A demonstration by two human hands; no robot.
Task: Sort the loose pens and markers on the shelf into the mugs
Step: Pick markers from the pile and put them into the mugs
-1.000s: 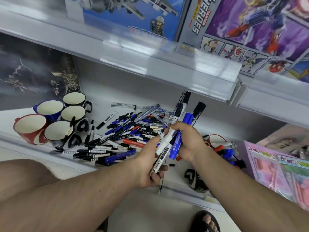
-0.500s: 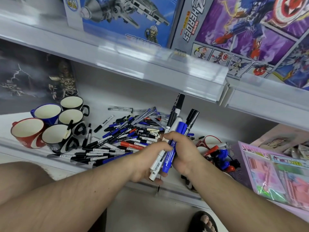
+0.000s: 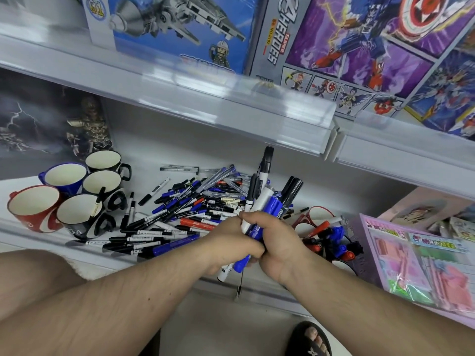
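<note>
A heap of loose pens and markers (image 3: 185, 209), black, blue and red, covers the middle of the shelf (image 3: 144, 140). My left hand (image 3: 231, 242) and my right hand (image 3: 277, 240) both grip one upright bundle of markers (image 3: 264, 196) above the heap's right end. At the left stand several mugs: a red one (image 3: 33, 209), a blue one (image 3: 64, 176) and three black ones, the nearest black mug (image 3: 79, 217) holding one pen. Right of my hands a red-rimmed mug (image 3: 318, 217) holds red and blue markers.
The upper shelf's edge (image 3: 231, 116) hangs low over the work area, with toy boxes (image 3: 180, 29) on it. Pink packets (image 3: 424, 260) lie at the right. A dark figure box (image 3: 46, 114) stands behind the mugs. My sandalled foot (image 3: 312, 340) is on the floor below.
My hands have closed tighter together around the bundle and stood it more upright. The view has shifted slightly.
</note>
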